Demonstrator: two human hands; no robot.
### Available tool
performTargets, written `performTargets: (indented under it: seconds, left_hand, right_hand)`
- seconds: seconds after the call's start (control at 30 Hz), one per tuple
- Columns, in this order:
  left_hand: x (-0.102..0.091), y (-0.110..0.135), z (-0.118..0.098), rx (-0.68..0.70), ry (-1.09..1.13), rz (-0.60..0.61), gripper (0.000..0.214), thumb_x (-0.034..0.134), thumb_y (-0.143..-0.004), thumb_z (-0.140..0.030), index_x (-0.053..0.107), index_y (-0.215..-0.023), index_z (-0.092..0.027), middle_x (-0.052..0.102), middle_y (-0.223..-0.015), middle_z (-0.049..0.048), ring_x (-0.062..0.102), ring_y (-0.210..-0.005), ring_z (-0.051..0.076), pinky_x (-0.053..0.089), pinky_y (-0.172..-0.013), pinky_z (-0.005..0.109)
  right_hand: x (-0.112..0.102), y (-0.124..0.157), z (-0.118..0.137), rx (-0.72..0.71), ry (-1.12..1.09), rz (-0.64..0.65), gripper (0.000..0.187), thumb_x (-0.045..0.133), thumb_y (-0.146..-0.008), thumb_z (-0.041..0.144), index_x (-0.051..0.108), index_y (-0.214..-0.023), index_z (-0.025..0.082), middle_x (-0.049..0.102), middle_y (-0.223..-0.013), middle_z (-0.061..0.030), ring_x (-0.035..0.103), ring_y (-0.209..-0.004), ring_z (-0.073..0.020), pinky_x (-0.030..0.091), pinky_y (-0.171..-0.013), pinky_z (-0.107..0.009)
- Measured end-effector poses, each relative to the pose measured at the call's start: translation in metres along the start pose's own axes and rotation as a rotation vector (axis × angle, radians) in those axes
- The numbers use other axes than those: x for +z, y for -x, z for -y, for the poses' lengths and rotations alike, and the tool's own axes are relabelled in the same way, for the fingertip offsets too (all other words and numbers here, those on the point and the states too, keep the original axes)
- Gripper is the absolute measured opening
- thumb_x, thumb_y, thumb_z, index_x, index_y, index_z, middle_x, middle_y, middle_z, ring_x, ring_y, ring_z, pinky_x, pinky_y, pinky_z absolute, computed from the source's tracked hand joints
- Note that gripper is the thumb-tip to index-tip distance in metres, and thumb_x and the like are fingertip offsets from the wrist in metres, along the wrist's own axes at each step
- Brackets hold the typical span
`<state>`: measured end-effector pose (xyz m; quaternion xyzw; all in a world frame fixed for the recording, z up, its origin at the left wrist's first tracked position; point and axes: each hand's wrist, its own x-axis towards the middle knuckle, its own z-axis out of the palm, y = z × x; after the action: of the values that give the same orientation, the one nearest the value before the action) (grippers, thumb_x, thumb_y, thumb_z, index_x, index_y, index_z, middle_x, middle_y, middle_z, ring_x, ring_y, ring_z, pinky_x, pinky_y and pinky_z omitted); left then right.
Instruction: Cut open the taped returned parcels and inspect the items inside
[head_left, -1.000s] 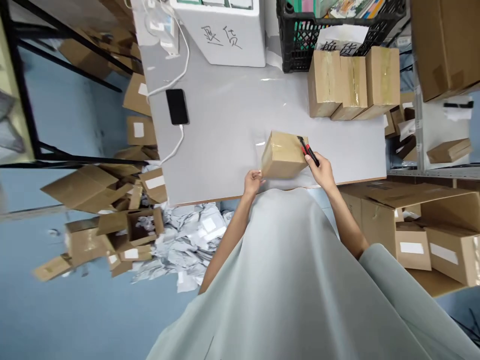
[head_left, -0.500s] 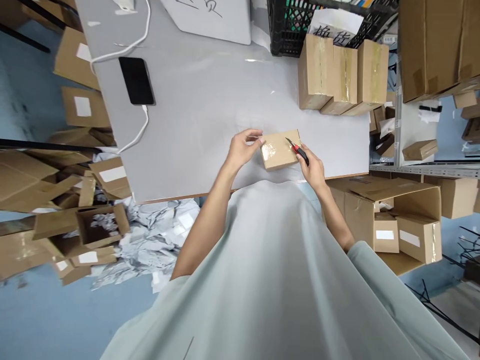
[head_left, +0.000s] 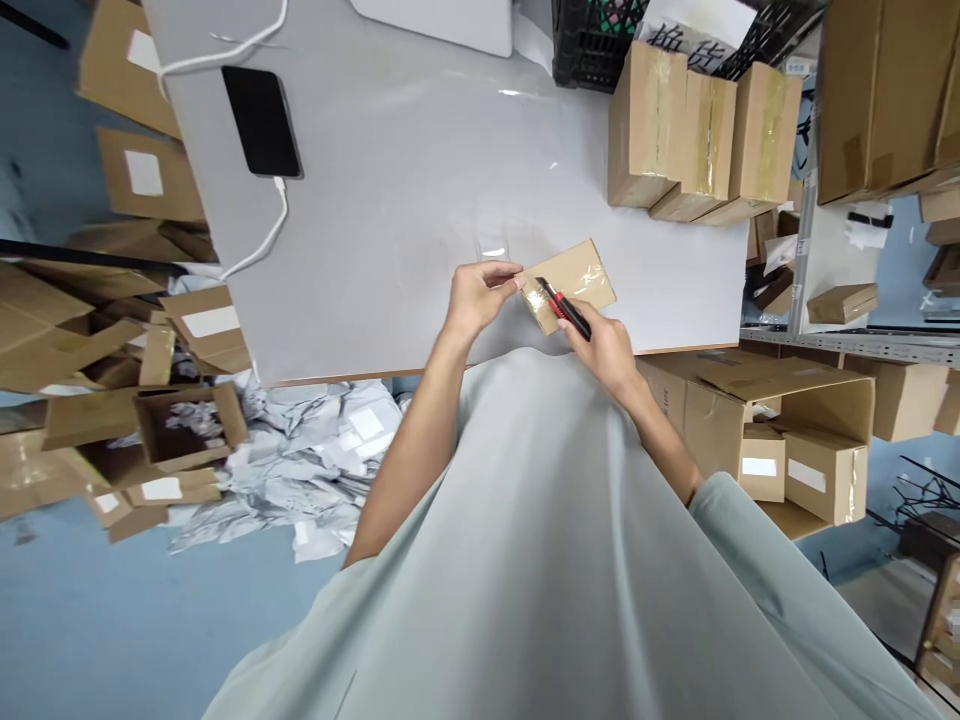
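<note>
A small cardboard box (head_left: 576,268) with clear tape on both ends sits tilted near the table's front edge. My left hand (head_left: 478,298) pinches its left corner between thumb and fingers. In my right hand (head_left: 602,345) is a red and black utility knife (head_left: 568,312), its tip pointing up and left over the taped left end of the box. Whether the blade touches the tape I cannot tell. The right fingers partly cover the box's front side.
A phone (head_left: 261,122) on a white cable lies at the table's left. Several taped boxes (head_left: 646,125) stand at the right beside a black crate (head_left: 592,50). Below the table are a large open carton (head_left: 694,410) and crumpled grey packaging (head_left: 300,450).
My right hand has moved the knife leftward, from the box's right end to its left end. The box has turned, its right end swinging away from me. My left hand stays at the left corner.
</note>
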<state>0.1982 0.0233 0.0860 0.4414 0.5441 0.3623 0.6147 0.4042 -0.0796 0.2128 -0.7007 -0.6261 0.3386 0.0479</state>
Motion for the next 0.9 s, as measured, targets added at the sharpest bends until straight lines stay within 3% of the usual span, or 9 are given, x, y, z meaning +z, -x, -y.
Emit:
performTargets:
  seconds: [0.17,0.47,0.67,0.83,0.9]
  left_hand:
    - [0.0,-0.001,0.002,-0.002,0.036,0.039,0.028,0.102,-0.076,-0.028,0.089,-0.097,-0.016,0.087,-0.108,0.0113,0.083,-0.105,0.031,0.067,-0.107,0.049]
    - [0.008,0.004,0.006,-0.035,0.079,-0.016,0.026,0.096,-0.078,-0.028,0.089,-0.098,-0.014,0.086,-0.103,0.0091,0.083,-0.099,0.028,0.071,-0.098,0.049]
    - [0.007,0.006,0.005,0.014,-0.047,-0.041,0.025,0.093,-0.08,-0.03,0.09,-0.101,-0.016,0.087,-0.102,0.0091,0.083,-0.098,0.028,0.07,-0.097,0.044]
    - [0.01,0.004,0.007,0.038,-0.124,-0.057,0.021,0.09,-0.084,-0.026,0.091,-0.103,-0.017,0.088,-0.109,0.0093,0.083,-0.097,0.027,0.069,-0.097,0.041]
    - [0.013,0.003,0.009,0.04,-0.127,-0.07,0.022,0.089,-0.086,-0.027,0.091,-0.106,-0.018,0.089,-0.11,0.0092,0.083,-0.095,0.026,0.068,-0.095,0.039]
  right_hand:
    - [0.011,-0.008,0.012,0.029,0.075,0.092,0.048,0.052,-0.118,0.037,0.064,-0.164,0.031,0.085,-0.137,-0.0081,0.081,-0.12,-0.0354,0.06,-0.104,-0.042]
    - [0.006,-0.002,0.032,0.055,0.182,0.121,0.043,0.047,-0.12,0.037,0.064,-0.159,0.027,0.086,-0.129,-0.012,0.081,-0.116,-0.0354,0.061,-0.103,-0.044]
    - [0.028,-0.001,0.041,0.079,0.197,0.065,0.043,0.039,-0.123,0.039,0.061,-0.155,0.02,0.087,-0.113,-0.0174,0.084,-0.11,-0.0359,0.064,-0.102,-0.049]
    - [0.038,-0.011,0.061,0.138,0.259,0.086,0.047,0.028,-0.119,0.021,0.064,-0.148,0.01,0.083,-0.116,-0.0284,0.085,-0.114,-0.0392,0.067,-0.099,-0.054]
    - [0.039,-0.017,0.064,0.046,0.226,0.14,0.048,0.029,-0.119,0.023,0.064,-0.148,0.009,0.082,-0.12,-0.0309,0.084,-0.116,-0.0418,0.068,-0.099,-0.058]
